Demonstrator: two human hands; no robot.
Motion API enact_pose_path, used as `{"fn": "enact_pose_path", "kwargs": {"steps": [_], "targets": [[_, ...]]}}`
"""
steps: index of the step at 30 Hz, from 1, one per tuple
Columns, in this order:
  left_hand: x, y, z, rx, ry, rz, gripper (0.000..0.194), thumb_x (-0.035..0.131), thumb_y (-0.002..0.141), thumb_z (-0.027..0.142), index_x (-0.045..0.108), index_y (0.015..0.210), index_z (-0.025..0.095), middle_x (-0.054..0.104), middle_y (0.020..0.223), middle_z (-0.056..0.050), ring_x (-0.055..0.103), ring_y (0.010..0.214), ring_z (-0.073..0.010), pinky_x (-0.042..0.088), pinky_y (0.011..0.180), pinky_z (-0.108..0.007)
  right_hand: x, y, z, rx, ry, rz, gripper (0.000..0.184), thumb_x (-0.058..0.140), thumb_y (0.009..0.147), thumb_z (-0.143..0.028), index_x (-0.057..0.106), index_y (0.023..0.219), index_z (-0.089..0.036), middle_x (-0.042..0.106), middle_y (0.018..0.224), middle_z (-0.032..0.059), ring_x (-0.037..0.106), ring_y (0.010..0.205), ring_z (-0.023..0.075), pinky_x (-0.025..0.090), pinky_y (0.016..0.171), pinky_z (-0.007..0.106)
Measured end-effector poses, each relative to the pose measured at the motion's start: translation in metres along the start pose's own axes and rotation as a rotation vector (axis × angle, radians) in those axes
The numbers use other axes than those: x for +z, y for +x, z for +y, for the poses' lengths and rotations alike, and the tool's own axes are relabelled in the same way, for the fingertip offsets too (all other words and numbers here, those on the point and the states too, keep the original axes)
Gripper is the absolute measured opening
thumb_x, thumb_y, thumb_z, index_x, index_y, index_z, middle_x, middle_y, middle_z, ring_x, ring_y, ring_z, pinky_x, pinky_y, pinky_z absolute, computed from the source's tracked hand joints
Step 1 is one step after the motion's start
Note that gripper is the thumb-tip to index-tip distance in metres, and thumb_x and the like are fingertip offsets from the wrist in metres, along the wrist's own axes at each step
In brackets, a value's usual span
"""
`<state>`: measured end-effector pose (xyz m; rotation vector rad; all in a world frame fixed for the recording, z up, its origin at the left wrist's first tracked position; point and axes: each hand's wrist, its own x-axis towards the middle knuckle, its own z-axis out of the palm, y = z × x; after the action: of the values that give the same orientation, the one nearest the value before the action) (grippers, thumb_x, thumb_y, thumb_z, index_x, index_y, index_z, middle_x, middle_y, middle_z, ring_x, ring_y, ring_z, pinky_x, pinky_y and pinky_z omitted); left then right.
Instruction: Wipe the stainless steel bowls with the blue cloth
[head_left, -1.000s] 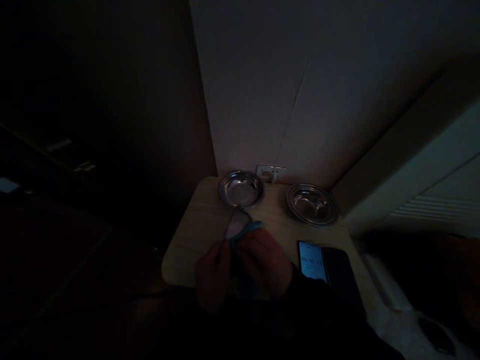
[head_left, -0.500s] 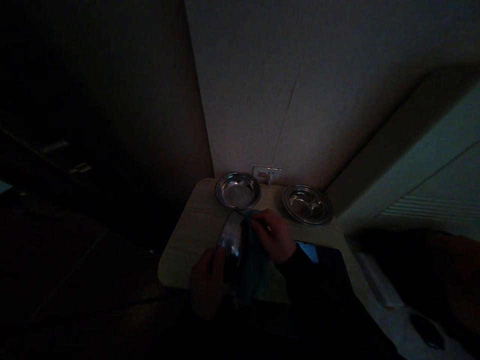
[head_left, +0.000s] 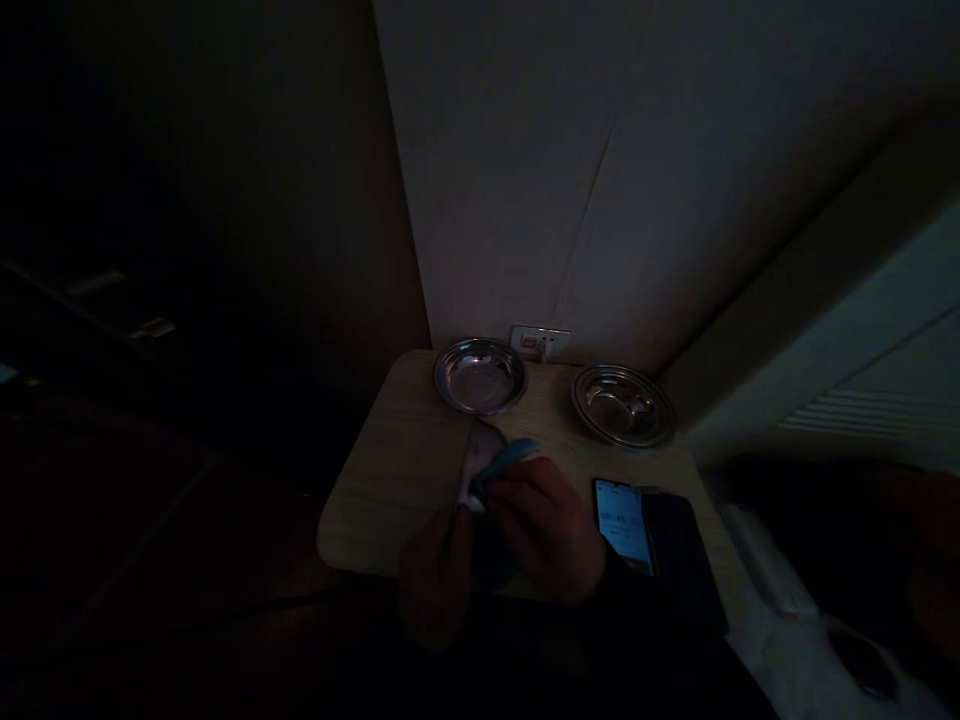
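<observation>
My left hand (head_left: 435,575) is closed on the near-left rim of a shiny metal dish (head_left: 481,447), which is held tilted over the near part of the small table (head_left: 382,460). In my right hand (head_left: 546,520) a blue-green cloth (head_left: 512,456) is bunched, pressed against the dish's surface. Much of the dish is hidden by the hands and darkness, so its full shape is unclear. Beyond the hands a round metal plate (head_left: 481,382) lies flat. To its right rests a small stack of similar metal plates (head_left: 622,408).
A lit phone (head_left: 624,522) lies by my right forearm, against a dark flat case (head_left: 684,550). Behind the plates, a wall socket (head_left: 540,341) with a plug sits just above the table. A dark oval object (head_left: 862,662) lies on a pale surface at lower right. The room is dim.
My right hand with the cloth has moved down and toward me along the dish. The dish has turned to show a narrower side. More of the phone is uncovered.
</observation>
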<state>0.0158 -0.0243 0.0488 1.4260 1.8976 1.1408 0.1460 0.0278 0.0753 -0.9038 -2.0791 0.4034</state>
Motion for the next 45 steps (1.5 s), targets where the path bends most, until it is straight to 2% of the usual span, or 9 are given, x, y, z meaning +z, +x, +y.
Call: {"fn": "enact_pose_path", "kwargs": {"steps": [5, 14, 18, 22, 26, 29, 37, 40, 45], "targets": [[0.005, 0.000, 0.001, 0.099, 0.029, 0.037, 0.036, 0.036, 0.084, 0.035, 0.059, 0.063, 0.018, 0.060, 0.052, -0.001, 0.054, 0.046, -0.0111, 0.039, 0.045, -0.020, -0.004, 0.014, 0.005, 0.003, -0.046, -0.046, 0.014, 0.049, 0.082, -0.016, 0.062, 0.088, -0.018, 0.061, 0.084, 0.0072, 0.053, 0.082, 0.0191, 0.047, 0.072, 0.034], [0.004, 0.004, 0.003, 0.081, 0.034, 0.044, 0.034, 0.036, 0.083, 0.032, 0.058, 0.061, 0.018, 0.060, 0.050, -0.001, 0.054, 0.044, -0.0105, 0.039, 0.044, -0.019, -0.006, 0.015, 0.003, -0.096, -0.047, -0.126, 0.016, 0.046, 0.084, -0.017, 0.061, 0.086, -0.019, 0.060, 0.080, 0.0068, 0.053, 0.079, 0.0193, 0.045, 0.068, 0.034], [0.005, 0.002, 0.001, 0.092, 0.078, 0.044, 0.035, 0.038, 0.082, 0.035, 0.058, 0.059, 0.018, 0.057, 0.046, -0.001, 0.052, 0.042, -0.0106, 0.037, 0.042, -0.019, -0.008, 0.017, 0.008, -0.077, -0.108, -0.061, 0.016, 0.045, 0.083, -0.016, 0.061, 0.082, -0.019, 0.059, 0.079, 0.0072, 0.052, 0.078, 0.0189, 0.045, 0.069, 0.033], [0.005, 0.000, 0.003, 0.077, 0.062, 0.042, 0.036, 0.037, 0.083, 0.035, 0.059, 0.060, 0.017, 0.060, 0.049, -0.001, 0.053, 0.043, -0.0103, 0.038, 0.042, -0.018, -0.009, 0.016, 0.010, -0.123, 0.006, -0.103, 0.016, 0.045, 0.083, -0.015, 0.060, 0.087, -0.019, 0.060, 0.081, 0.0062, 0.052, 0.079, 0.0178, 0.046, 0.069, 0.031], [0.002, 0.002, 0.006, 0.057, 0.054, 0.027, 0.037, 0.037, 0.082, 0.036, 0.058, 0.058, 0.017, 0.058, 0.047, -0.001, 0.053, 0.042, -0.0103, 0.037, 0.041, -0.018, -0.006, 0.014, 0.009, -0.064, -0.092, -0.058, 0.016, 0.045, 0.083, -0.015, 0.061, 0.083, -0.018, 0.060, 0.079, 0.0079, 0.052, 0.078, 0.0194, 0.046, 0.069, 0.034], [-0.001, 0.005, 0.007, 0.023, 0.055, 0.031, 0.033, 0.038, 0.081, 0.034, 0.061, 0.065, 0.017, 0.061, 0.051, -0.001, 0.054, 0.044, -0.0107, 0.038, 0.042, -0.018, -0.003, 0.013, 0.006, -0.140, 0.016, -0.098, 0.015, 0.046, 0.083, -0.016, 0.060, 0.085, -0.019, 0.061, 0.080, 0.0054, 0.053, 0.078, 0.0173, 0.046, 0.070, 0.031], [0.000, 0.003, 0.004, 0.028, 0.052, 0.024, 0.035, 0.037, 0.082, 0.035, 0.058, 0.061, 0.017, 0.059, 0.050, -0.001, 0.052, 0.045, -0.0101, 0.037, 0.042, -0.018, 0.000, 0.019, 0.009, -0.094, -0.001, -0.098, 0.014, 0.046, 0.084, -0.018, 0.060, 0.084, -0.020, 0.060, 0.080, 0.0057, 0.052, 0.080, 0.0181, 0.045, 0.070, 0.032], [0.000, 0.004, 0.004, 0.026, 0.071, 0.015, 0.037, 0.037, 0.082, 0.037, 0.058, 0.059, 0.017, 0.056, 0.046, 0.000, 0.050, 0.043, -0.0104, 0.036, 0.042, -0.019, 0.001, 0.017, 0.009, -0.019, -0.078, -0.036, 0.015, 0.046, 0.084, -0.018, 0.060, 0.082, -0.019, 0.058, 0.079, 0.0065, 0.052, 0.078, 0.0184, 0.045, 0.070, 0.033], [-0.002, 0.005, 0.003, 0.025, 0.070, 0.034, 0.033, 0.039, 0.081, 0.035, 0.060, 0.062, 0.017, 0.060, 0.051, -0.001, 0.052, 0.045, -0.0110, 0.037, 0.042, -0.019, 0.005, 0.019, 0.010, -0.077, 0.021, -0.049, 0.013, 0.048, 0.084, -0.019, 0.060, 0.086, -0.018, 0.060, 0.083, 0.0059, 0.052, 0.081, 0.0179, 0.045, 0.072, 0.032]]}}
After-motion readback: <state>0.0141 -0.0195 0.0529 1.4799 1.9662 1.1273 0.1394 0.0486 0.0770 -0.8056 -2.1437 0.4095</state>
